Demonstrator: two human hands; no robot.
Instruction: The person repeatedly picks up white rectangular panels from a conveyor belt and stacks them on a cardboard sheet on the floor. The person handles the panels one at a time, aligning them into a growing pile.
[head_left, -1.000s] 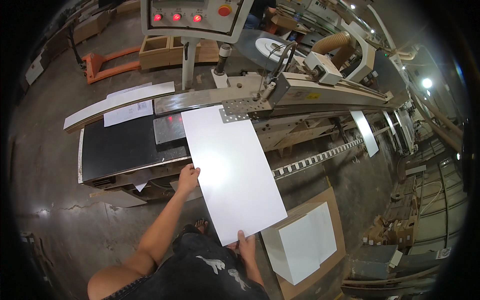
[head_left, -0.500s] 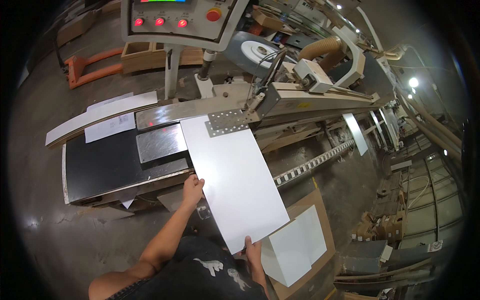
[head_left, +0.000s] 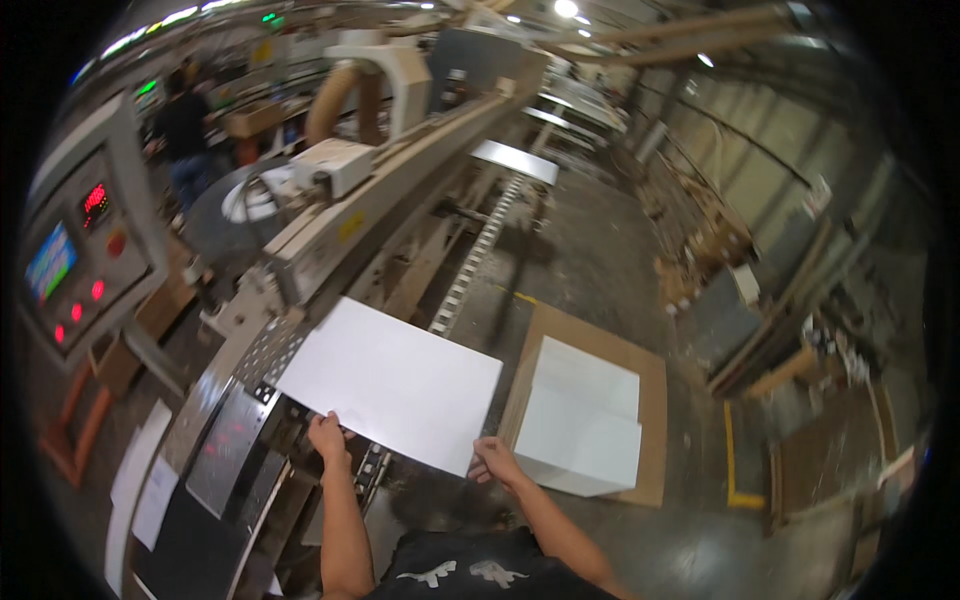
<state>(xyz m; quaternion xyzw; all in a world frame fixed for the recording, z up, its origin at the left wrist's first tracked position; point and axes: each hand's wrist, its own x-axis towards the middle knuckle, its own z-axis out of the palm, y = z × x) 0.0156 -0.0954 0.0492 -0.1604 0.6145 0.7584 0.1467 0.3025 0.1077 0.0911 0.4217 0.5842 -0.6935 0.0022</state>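
Observation:
A white rectangular board [head_left: 395, 380] lies flat in front of me, its far left part at the side of the long machine. My left hand [head_left: 330, 440] is closed on its near edge, fingers curled beneath. My right hand [head_left: 495, 462] pinches its near right corner, thumb on the edge. By the board's left end is a perforated metal plate [head_left: 272, 350], partly covered by it. Left of my left hand sits a shiny metal block [head_left: 232, 445] on the machine's end.
A stack of white boards [head_left: 585, 400] rests on a brown sheet [head_left: 648, 440] at right. The control panel [head_left: 90, 240] stands at left. The machine's beam [head_left: 400, 180] runs away from me, beside a segmented conveyor track [head_left: 478, 255]. Another person [head_left: 187, 135] stands far left.
My view has swung to the right, so the machine and control panel sit further left. The board now lies more crosswise, and both hands still hold it.

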